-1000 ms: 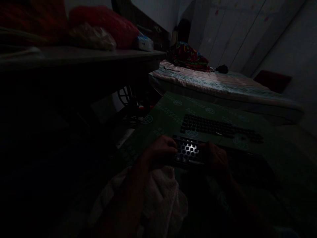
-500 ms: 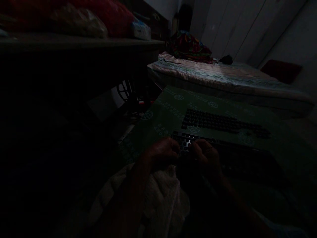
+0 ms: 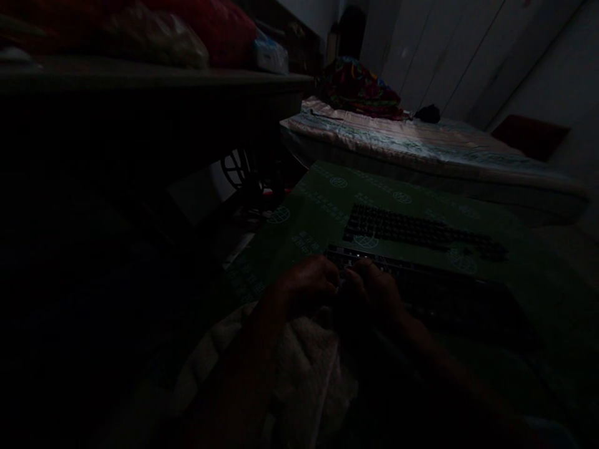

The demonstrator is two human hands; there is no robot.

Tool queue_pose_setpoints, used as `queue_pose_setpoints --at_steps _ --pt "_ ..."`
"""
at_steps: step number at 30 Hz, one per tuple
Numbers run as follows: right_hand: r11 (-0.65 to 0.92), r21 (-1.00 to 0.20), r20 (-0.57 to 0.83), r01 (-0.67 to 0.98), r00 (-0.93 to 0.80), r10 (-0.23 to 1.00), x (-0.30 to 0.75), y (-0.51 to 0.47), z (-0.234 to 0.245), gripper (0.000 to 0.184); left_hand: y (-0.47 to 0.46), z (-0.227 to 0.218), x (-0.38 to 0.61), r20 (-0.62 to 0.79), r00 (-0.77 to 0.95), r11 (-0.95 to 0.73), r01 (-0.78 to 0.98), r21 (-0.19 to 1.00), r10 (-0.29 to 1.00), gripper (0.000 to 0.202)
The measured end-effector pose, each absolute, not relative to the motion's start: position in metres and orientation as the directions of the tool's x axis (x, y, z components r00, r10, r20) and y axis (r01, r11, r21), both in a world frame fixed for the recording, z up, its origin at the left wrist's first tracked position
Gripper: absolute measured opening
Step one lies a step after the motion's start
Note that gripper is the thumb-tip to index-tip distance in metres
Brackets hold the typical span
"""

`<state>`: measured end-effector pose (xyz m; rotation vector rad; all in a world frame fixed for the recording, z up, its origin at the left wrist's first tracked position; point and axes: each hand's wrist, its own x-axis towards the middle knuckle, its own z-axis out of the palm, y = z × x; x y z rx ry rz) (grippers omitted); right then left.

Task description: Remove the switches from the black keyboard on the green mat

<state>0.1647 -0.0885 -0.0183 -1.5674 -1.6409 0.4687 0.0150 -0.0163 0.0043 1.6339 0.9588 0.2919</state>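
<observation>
Toward four o'clock, we cannot tell what the right hand pinches; it and the left hand, at six, partly hide the dim keyboard. The picture's edges crop the pale cloth at six, the red bag at eleven.

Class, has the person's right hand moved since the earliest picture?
Yes: the right hand has moved leftward, toward the left hand, judged against the rows of black keys.

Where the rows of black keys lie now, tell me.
In the head view, right of centre, the black keys lie on the green surface, just beyond the dark keyboard.
</observation>
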Motion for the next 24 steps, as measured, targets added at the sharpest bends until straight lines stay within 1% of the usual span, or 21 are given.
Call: queue_pose_setpoints --at_steps 3,4,7,11,14,16,17,18,20,24 --pt "0.222 -0.711 0.325 0.667 0.032 0.945 0.172 -0.083 -0.022 0.02 -0.016 0.005 0.015 -0.28 0.7 -0.127 0.469 0.874 0.657 0.014" --pt "0.24 -0.71 0.338 0.662 0.021 0.941 0.174 -0.082 -0.023 0.021 -0.016 0.005 0.014 -0.275 0.699 -0.153 0.483 0.862 0.66 0.012" --pt "0.242 -0.764 0.305 0.598 0.005 0.952 0.174 -0.084 -0.026 0.026 -0.015 0.005 0.014 -0.289 0.686 -0.191 0.533 0.825 0.668 0.01" --pt "0.169 -0.89 0.197 0.423 0.023 0.98 0.169 -0.092 -0.033 0.029 -0.014 0.01 0.014 -0.346 0.7 -0.229 0.588 0.775 0.625 0.013" --pt "0.072 -0.972 0.093 0.221 0.085 0.992 0.165 -0.094 -0.037 0.026 -0.014 0.011 0.015 -0.368 0.698 -0.237 0.608 0.758 0.614 0.013" --pt "0.017 -0.997 0.027 0.073 0.128 0.991 0.164 -0.093 -0.034 0.026 -0.013 0.01 0.015 -0.379 0.699 -0.238 0.614 0.752 0.607 0.014" --pt "0.01 -1.0 0.014 0.03 0.153 0.988 0.165 -0.092 -0.031 0.028 -0.013 0.009 0.015 -0.382 0.7 -0.239 0.615 0.751 0.603 0.014" --pt "0.015 -1.0 0.018 0.019 0.174 0.985 0.166 -0.09 -0.027 0.029 -0.012 0.008 0.015 -0.384 0.701 -0.239 0.616 0.75 0.601 0.015" --pt "0.036 -0.998 0.047 0.06 0.196 0.98 0.169 -0.086 -0.019 0.032 -0.012 0.007 0.015 -0.381 0.704 -0.243 0.613 0.752 0.6 0.016" --pt "0.036 -0.984 0.055 0.174 0.105 0.993 0.183 -0.084 -0.004 0.03 -0.013 0.008 0.015 -0.391 0.693 -0.24 0.628 0.74 0.606 0.017"
